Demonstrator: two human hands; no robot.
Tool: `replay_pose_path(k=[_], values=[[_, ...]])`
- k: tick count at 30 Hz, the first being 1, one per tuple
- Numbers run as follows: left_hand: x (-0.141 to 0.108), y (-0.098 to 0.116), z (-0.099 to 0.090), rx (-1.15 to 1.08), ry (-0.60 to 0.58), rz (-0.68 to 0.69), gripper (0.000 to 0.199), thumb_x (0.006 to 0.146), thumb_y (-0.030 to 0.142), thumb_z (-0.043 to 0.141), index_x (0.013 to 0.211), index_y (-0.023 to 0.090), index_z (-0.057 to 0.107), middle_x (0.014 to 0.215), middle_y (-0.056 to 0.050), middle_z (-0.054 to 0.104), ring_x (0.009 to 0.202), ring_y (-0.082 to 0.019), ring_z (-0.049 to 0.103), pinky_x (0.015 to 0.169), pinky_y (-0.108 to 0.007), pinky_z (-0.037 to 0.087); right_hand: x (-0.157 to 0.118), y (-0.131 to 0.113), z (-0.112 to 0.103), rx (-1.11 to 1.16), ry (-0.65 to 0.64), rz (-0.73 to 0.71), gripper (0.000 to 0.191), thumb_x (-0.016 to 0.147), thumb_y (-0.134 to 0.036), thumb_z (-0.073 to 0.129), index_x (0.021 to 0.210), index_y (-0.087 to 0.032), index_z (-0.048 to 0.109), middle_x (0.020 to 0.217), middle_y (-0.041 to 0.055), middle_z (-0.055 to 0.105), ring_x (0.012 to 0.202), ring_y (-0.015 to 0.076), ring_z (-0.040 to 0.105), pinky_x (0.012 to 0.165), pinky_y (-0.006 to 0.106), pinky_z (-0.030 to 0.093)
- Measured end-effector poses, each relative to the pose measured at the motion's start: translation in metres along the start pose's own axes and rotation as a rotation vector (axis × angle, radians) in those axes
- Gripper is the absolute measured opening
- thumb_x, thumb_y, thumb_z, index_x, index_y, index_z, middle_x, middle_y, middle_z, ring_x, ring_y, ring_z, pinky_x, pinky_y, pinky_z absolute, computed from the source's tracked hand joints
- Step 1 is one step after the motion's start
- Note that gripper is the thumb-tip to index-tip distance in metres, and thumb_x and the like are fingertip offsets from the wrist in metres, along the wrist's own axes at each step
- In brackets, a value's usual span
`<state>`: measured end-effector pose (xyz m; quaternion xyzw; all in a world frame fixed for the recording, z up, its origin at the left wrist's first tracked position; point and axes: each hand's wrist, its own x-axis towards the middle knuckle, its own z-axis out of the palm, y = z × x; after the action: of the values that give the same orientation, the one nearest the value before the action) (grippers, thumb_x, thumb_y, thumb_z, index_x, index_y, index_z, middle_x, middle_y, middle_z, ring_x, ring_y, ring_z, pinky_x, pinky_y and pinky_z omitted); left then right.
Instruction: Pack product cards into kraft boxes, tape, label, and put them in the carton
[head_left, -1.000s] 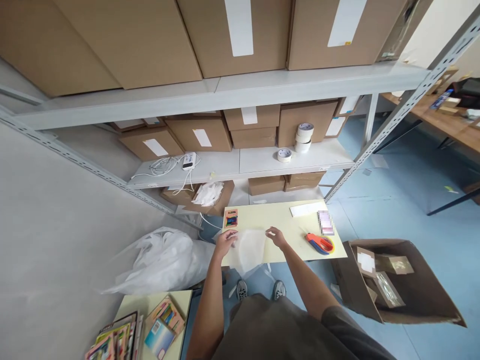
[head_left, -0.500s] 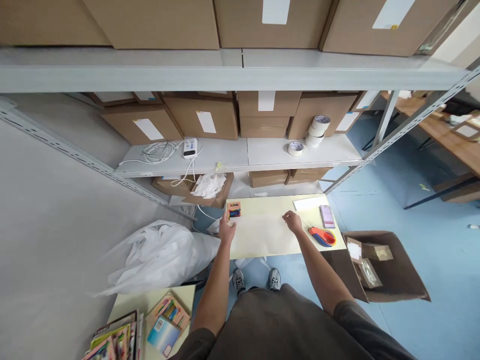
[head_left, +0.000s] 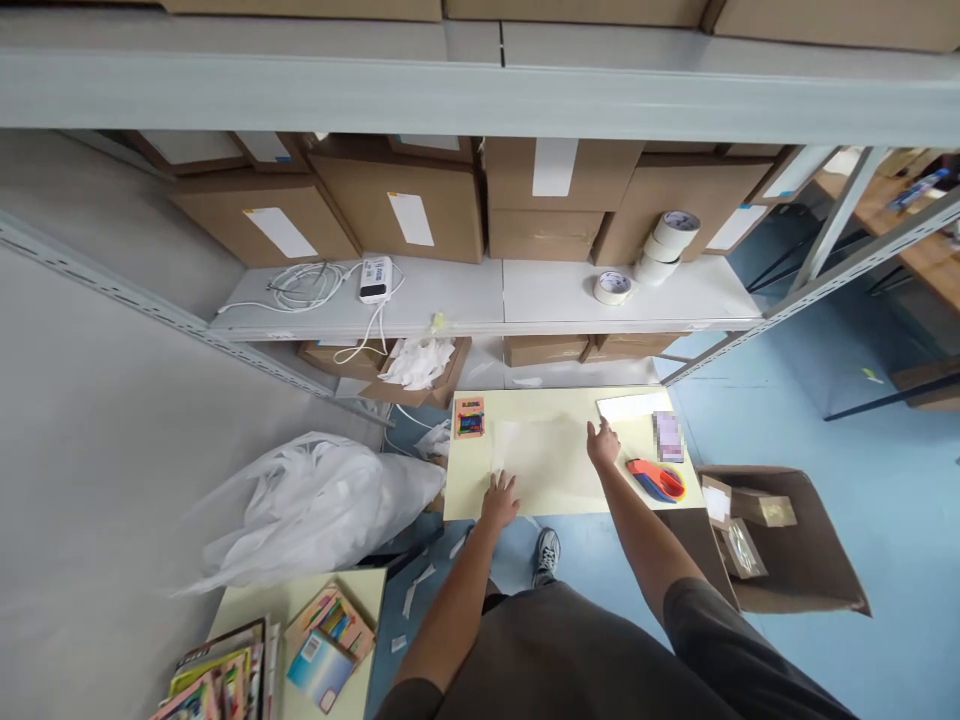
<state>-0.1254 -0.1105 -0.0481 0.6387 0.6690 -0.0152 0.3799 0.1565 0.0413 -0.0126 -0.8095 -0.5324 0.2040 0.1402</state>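
A thin pale sheet (head_left: pixel 544 455), apparently paper, lies flat on the cream tabletop (head_left: pixel 469 490). My left hand (head_left: pixel 501 500) rests at the sheet's lower left edge with its fingers spread. Over the upper right part of the sheet is my right hand (head_left: pixel 603 445), fingers apart and holding nothing. A small colourful printed booklet or box (head_left: pixel 470 418) sits at the table's upper left corner. To the right of my right hand are a white flat piece (head_left: pixel 634 406), a blurred purple rectangular item (head_left: pixel 668 437) and a red-and-blue handheld tool (head_left: pixel 656 481) with a yellow edge.
Metal shelving (head_left: pixel 360 325) with cardboard boxes (head_left: pixel 405 215), tape rolls (head_left: pixel 615 288) and a power strip (head_left: pixel 376 279) stands ahead. An open carton (head_left: pixel 814 540) is at right. Left are a white plastic bag (head_left: pixel 322 500) and a side table (head_left: pixel 371 590) with books (head_left: pixel 326 670).
My left hand has moved from beside the printed item down and right onto the sheet. My right hand has shifted slightly right and its fingers have opened. The view has tilted down.
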Motion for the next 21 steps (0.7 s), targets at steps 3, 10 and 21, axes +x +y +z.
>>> replay_pose_path(k=[3, 10, 21], values=[[0.005, 0.001, 0.009, 0.018, 0.020, -0.009, 0.066, 0.090, 0.030, 0.063, 0.155, 0.023, 0.052, 0.171, -0.020, 0.032, 0.160, -0.043, 0.023, 0.121, -0.061, 0.036, -0.021, 0.012, 0.000, 0.067, 0.150, 0.003, 0.061, 0.102, -0.043, 0.035, 0.154, -0.015, 0.048, 0.160, 0.0243, 0.046, 0.143, 0.0407, 0.046, 0.113, 0.058, 0.038], [-0.001, -0.008, 0.030, 0.130, 0.060, -0.072, 0.070, 0.092, 0.040, 0.063, 0.159, 0.030, 0.049, 0.174, -0.015, 0.029, 0.160, -0.044, 0.021, 0.121, -0.066, 0.032, -0.074, 0.049, 0.026, 0.013, -0.114, -0.260, 0.061, 0.097, -0.030, 0.050, 0.157, -0.022, 0.047, 0.166, 0.0169, 0.041, 0.154, 0.0333, 0.036, 0.121, 0.052, 0.037], [-0.003, -0.024, 0.042, 0.219, 0.028, -0.103, 0.075, 0.096, 0.034, 0.056, 0.167, 0.027, 0.033, 0.178, -0.009, 0.018, 0.163, -0.036, 0.015, 0.125, -0.054, 0.032, -0.085, 0.068, 0.048, -0.386, -0.746, -0.213, 0.084, 0.096, -0.024, 0.056, 0.170, -0.034, 0.017, 0.179, 0.0055, -0.007, 0.165, 0.0277, 0.000, 0.124, 0.056, 0.023]])
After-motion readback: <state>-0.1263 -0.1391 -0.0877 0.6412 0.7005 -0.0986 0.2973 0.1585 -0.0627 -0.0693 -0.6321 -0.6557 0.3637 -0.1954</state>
